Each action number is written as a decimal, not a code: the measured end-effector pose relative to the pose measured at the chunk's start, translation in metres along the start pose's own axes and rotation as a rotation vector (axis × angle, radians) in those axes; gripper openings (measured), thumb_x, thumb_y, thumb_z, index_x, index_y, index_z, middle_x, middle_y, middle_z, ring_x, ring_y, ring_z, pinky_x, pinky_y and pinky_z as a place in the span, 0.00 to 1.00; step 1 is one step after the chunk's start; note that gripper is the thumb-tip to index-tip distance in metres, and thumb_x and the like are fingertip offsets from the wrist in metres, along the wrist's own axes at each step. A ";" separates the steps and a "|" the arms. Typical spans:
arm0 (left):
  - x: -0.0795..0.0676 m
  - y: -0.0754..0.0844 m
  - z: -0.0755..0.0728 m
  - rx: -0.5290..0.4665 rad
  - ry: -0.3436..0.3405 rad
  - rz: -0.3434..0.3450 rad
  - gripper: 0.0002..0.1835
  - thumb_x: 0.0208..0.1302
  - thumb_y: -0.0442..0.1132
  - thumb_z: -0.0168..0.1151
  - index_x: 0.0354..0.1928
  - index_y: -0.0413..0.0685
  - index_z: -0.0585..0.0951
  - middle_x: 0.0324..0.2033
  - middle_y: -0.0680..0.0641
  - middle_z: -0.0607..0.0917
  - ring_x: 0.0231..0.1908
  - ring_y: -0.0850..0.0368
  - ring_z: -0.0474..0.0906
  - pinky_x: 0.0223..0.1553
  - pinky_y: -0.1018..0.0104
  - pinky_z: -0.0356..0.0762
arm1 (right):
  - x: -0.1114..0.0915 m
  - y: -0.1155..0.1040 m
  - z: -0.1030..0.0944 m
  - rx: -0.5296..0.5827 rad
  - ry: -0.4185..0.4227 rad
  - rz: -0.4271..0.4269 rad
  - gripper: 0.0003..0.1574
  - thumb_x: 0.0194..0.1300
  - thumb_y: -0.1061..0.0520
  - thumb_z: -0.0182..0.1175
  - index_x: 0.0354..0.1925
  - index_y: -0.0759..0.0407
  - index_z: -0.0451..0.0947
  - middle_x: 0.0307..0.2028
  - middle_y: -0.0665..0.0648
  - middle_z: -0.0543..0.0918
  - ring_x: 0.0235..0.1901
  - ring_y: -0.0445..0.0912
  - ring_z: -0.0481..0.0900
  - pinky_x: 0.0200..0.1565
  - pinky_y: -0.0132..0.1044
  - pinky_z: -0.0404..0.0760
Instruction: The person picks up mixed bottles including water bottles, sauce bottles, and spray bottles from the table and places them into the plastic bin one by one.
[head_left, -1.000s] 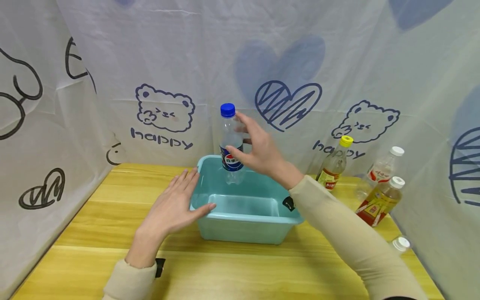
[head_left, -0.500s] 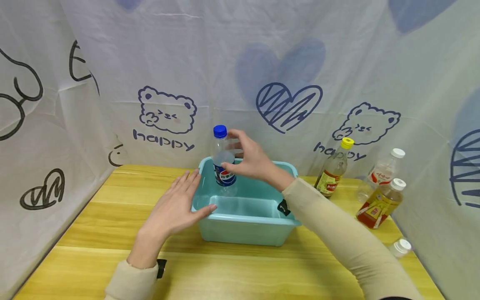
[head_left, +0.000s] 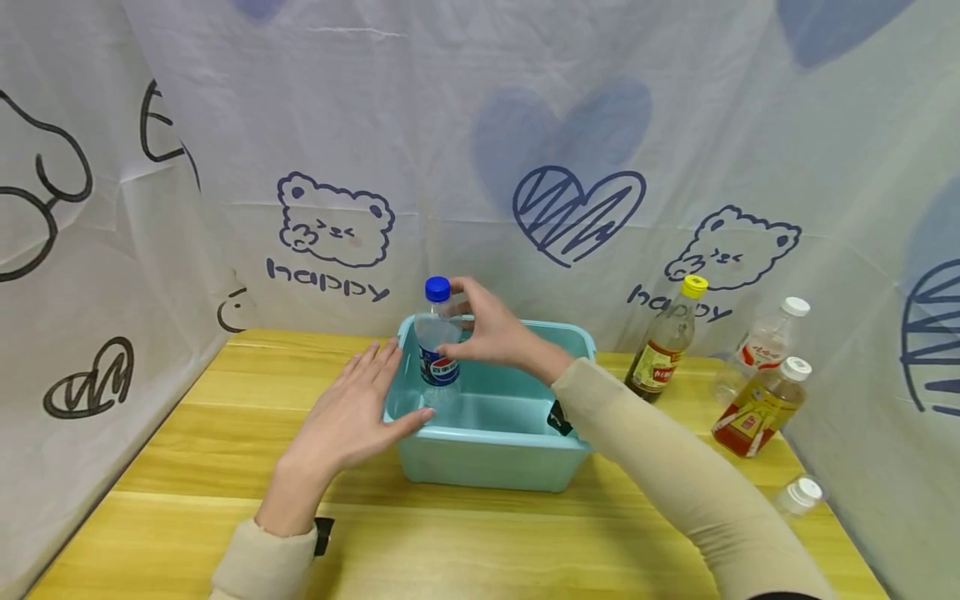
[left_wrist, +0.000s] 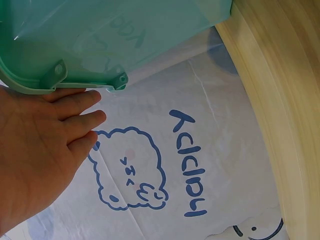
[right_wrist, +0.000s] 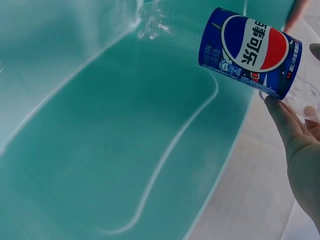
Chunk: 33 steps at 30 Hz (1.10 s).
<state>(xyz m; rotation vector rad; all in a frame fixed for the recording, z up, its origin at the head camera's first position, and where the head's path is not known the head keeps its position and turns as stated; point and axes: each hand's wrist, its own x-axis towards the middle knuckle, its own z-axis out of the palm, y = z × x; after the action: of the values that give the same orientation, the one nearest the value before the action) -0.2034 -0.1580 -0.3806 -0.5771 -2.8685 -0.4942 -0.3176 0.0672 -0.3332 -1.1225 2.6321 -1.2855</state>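
Right hand [head_left: 495,330] grasps blue-capped plastic bottle [head_left: 439,368] inside teal plastic basin [head_left: 495,463], left edge, contact below unclear; left hand [head_left: 351,408] outstretched.

The clear plastic bottle [head_left: 431,335] has a blue cap [head_left: 437,289] and a dark-blue label [head_left: 437,369] with a red, white and blue emblem [right_wrist: 255,44]. The rectangular plastic tub [head_left: 487,462] is teal, the wooden bench [head_left: 465,542] streaky yellow, the white fabric backdrop [head_left: 450,167] printed with blue hearts [head_left: 562,137] and bears [head_left: 337,229].
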 end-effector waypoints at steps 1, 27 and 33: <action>0.000 0.000 0.000 -0.001 -0.001 0.000 0.59 0.68 0.78 0.49 0.81 0.35 0.55 0.82 0.40 0.52 0.81 0.38 0.47 0.81 0.45 0.44 | 0.000 0.000 0.001 -0.001 -0.004 0.001 0.55 0.56 0.65 0.79 0.73 0.62 0.58 0.69 0.62 0.71 0.62 0.56 0.79 0.61 0.45 0.84; 0.002 0.000 -0.002 -0.004 -0.013 0.002 0.59 0.68 0.78 0.50 0.81 0.35 0.54 0.82 0.39 0.51 0.81 0.38 0.47 0.81 0.46 0.44 | 0.001 0.014 0.003 -0.076 -0.112 0.062 0.54 0.54 0.65 0.80 0.73 0.60 0.62 0.66 0.60 0.76 0.65 0.57 0.76 0.63 0.45 0.82; 0.001 -0.001 0.000 -0.009 -0.010 0.000 0.59 0.67 0.78 0.50 0.81 0.35 0.55 0.82 0.39 0.51 0.81 0.38 0.47 0.81 0.45 0.44 | 0.001 0.014 0.003 -0.078 -0.110 0.077 0.52 0.58 0.58 0.79 0.74 0.59 0.63 0.66 0.59 0.77 0.65 0.54 0.76 0.64 0.45 0.82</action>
<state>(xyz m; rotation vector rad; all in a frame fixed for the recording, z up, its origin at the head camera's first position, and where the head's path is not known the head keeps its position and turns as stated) -0.2048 -0.1587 -0.3804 -0.5828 -2.8766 -0.5058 -0.3256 0.0707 -0.3445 -1.0569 2.6370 -1.0846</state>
